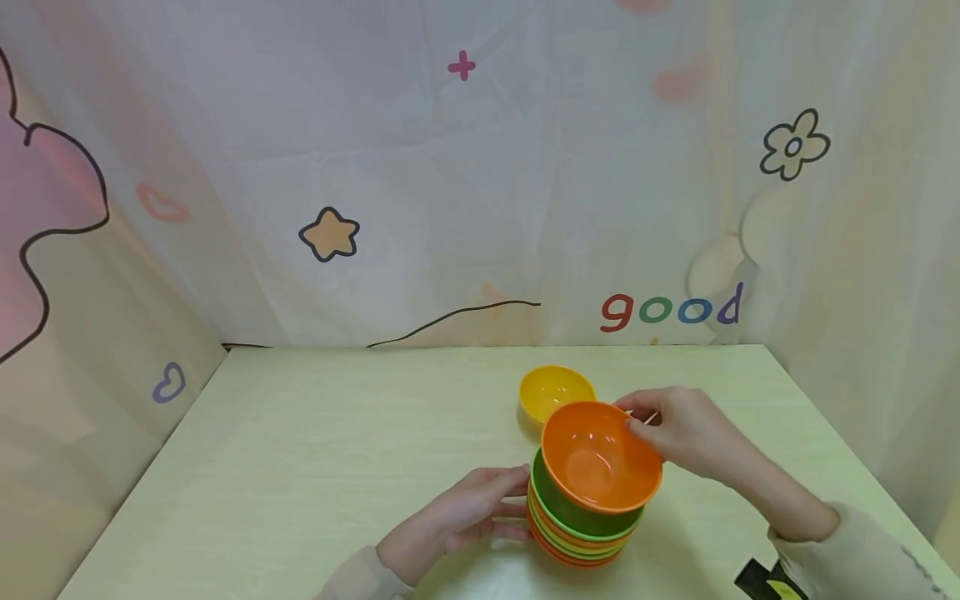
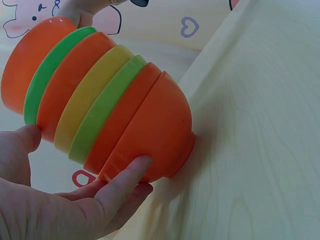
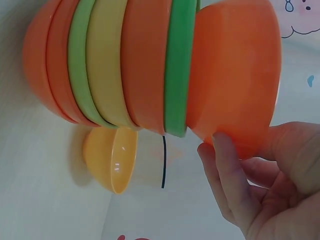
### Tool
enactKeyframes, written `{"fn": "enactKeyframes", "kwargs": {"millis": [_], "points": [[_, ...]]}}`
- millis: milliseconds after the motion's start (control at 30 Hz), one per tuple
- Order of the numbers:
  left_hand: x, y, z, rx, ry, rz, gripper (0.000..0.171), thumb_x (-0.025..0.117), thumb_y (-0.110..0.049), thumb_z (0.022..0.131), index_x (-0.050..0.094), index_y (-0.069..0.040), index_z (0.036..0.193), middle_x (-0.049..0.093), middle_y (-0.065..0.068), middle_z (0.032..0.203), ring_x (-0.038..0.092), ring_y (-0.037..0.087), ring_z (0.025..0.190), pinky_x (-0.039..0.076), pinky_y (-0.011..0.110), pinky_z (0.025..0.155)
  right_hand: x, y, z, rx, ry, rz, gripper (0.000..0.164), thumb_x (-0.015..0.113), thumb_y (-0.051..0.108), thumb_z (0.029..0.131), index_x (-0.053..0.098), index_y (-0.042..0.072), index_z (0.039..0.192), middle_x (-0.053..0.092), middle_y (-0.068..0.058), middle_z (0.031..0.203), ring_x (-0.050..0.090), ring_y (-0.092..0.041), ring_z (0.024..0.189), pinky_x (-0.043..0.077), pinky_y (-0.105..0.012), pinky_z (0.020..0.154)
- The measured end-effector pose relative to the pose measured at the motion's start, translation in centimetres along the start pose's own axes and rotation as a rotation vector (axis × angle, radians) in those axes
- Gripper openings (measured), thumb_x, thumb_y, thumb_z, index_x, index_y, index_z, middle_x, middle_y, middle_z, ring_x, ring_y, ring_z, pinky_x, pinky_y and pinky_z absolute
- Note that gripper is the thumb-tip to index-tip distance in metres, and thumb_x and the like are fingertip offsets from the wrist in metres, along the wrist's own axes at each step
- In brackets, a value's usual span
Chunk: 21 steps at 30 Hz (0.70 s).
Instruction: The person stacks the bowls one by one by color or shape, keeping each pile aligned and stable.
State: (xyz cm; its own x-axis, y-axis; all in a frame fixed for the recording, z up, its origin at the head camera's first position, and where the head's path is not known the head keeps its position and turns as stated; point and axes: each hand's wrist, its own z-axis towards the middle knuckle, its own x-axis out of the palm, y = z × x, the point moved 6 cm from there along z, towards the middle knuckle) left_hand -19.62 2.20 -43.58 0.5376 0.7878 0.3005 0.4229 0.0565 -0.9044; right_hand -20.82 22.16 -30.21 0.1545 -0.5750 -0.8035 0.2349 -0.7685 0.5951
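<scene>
My right hand pinches the rim of an orange bowl at its right side. The bowl is tilted above the mouth of a stack whose top is a green bowl. Below the green one, the left wrist view shows an orange, a yellow bowl, a light green bowl and orange bowls at the bottom. My left hand rests against the stack's left side, thumb near the upper rims and fingers along the lowest bowls. Whether the lifted bowl touches the green one is unclear.
A single yellow bowl stands behind the stack on the pale wooden table. A printed curtain hangs behind the table's back edge and along both sides. A black strap piece shows by the right sleeve.
</scene>
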Motion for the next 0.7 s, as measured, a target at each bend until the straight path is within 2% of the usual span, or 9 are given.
{"fn": "enactKeyframes", "kwargs": {"millis": [300,700], "points": [[-0.02,0.07,0.04,-0.001,0.000,0.000,0.059,0.052,-0.041,0.091,0.046,0.002,0.131,0.055,0.013,0.124,0.061,0.022,0.098,0.056,0.037,0.078,0.60,-0.13,-0.09,0.022,0.022,-0.007,0.023,0.060,0.006,0.085,0.067,0.005,0.107,0.064,-0.002,0.082,0.057,-0.011,0.059,0.052,-0.021,0.051],[-0.09,0.16,0.20,-0.021,-0.010,0.001,0.063,0.053,-0.042,0.091,0.043,0.004,0.132,0.055,0.013,0.124,0.060,0.024,0.101,0.055,0.040,0.080,0.87,0.05,-0.14,-0.012,0.012,-0.031,0.021,0.060,0.006,0.084,0.069,0.007,0.103,0.064,-0.001,0.079,0.055,-0.010,0.059,0.051,-0.020,0.049]]}}
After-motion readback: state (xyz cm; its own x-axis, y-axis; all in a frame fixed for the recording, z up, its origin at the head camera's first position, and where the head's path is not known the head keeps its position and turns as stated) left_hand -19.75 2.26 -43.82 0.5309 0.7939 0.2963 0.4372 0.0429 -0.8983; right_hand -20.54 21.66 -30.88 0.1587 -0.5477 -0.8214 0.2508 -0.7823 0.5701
